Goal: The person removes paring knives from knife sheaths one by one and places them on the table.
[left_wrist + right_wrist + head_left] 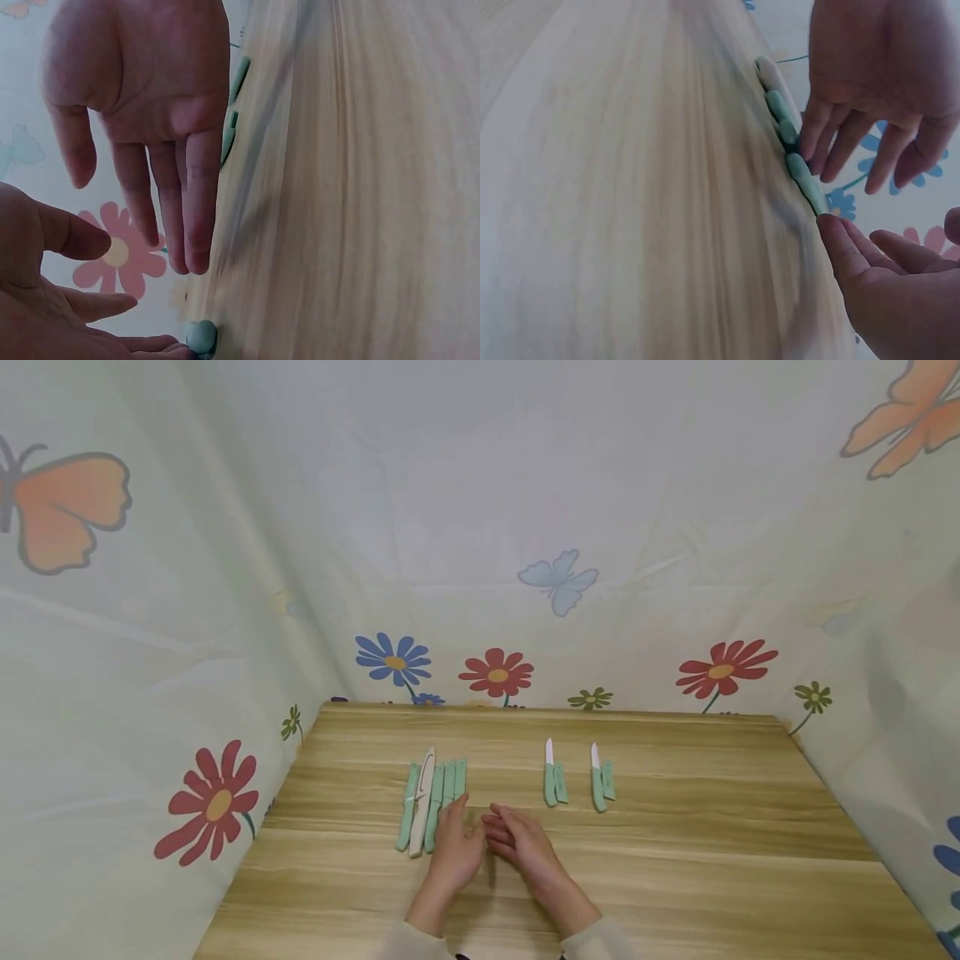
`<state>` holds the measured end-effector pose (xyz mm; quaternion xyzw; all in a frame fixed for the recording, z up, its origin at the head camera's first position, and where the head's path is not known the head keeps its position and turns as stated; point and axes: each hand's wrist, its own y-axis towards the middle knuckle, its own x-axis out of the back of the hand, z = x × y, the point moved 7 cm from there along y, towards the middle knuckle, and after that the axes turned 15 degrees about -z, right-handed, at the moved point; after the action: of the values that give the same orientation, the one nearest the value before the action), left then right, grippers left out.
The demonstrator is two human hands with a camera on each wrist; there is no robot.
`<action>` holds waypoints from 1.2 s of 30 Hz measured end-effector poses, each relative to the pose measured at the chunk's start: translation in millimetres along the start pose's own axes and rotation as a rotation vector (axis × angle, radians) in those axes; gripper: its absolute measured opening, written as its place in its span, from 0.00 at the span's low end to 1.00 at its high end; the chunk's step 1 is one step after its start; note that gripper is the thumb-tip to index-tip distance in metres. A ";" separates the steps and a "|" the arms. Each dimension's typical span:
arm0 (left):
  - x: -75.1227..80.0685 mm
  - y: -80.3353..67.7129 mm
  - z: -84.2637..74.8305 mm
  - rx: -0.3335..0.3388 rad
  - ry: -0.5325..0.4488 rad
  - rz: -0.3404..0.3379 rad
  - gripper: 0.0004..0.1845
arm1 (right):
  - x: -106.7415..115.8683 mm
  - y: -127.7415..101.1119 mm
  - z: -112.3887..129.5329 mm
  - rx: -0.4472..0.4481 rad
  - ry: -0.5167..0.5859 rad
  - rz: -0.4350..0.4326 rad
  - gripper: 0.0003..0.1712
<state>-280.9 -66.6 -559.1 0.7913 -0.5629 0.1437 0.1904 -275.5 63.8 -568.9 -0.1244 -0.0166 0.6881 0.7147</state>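
My left hand (459,853) hovers at the right end of a row of knives, its fingers loosely straight. In the head view the fingertips overlap the nearest green handle; whether they touch it I cannot tell. My right hand (528,853) faces it, palm inward, fingers extended and holding nothing. The row has several mint-green pieces (408,810) and a longer beige knife (422,802) among them. Part of the row hides behind the left hand. In the right wrist view, green handles (802,176) lie beyond the left hand (889,82).
Farther right lie two small knives with pale blades, one knife (551,783) beside a green sheath (561,783), the other knife (597,789) beside a second sheath (608,780). The wood-grain table (697,877) meets a flowered cloth (630,635) at the back and sides.
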 end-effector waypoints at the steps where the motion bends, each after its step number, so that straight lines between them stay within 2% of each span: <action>1: -0.3 0.1 0.1 0.004 -0.001 0.002 0.33 | -1.4 0.7 -1.5 -0.001 0.003 0.002 0.32; 5: -1.7 0.3 -1.0 0.003 -0.004 0.005 0.32 | -6.9 2.1 -4.6 0.001 0.008 0.010 0.33; 10: -4.0 0.0 -5.3 -0.013 -0.009 0.008 0.32 | -11.3 1.2 -7.3 -0.002 -0.038 0.032 0.33; 18: -4.1 0.9 -4.9 0.003 0.000 -0.006 0.31 | -13.4 0.9 -7.0 -0.001 -0.055 0.039 0.34; 29: -2.6 5.0 -3.6 0.002 -0.016 -0.050 0.30 | -9.2 1.8 -5.4 -0.002 -0.037 0.042 0.34; 36: -2.1 7.2 1.6 0.015 0.013 -0.055 0.32 | -3.0 4.5 -8.0 -0.018 -0.023 0.013 0.32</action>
<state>-288.4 -67.7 -560.4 0.8071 -0.5384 0.1478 0.1919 -278.5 59.7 -577.1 -0.1230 -0.0303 0.6938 0.7089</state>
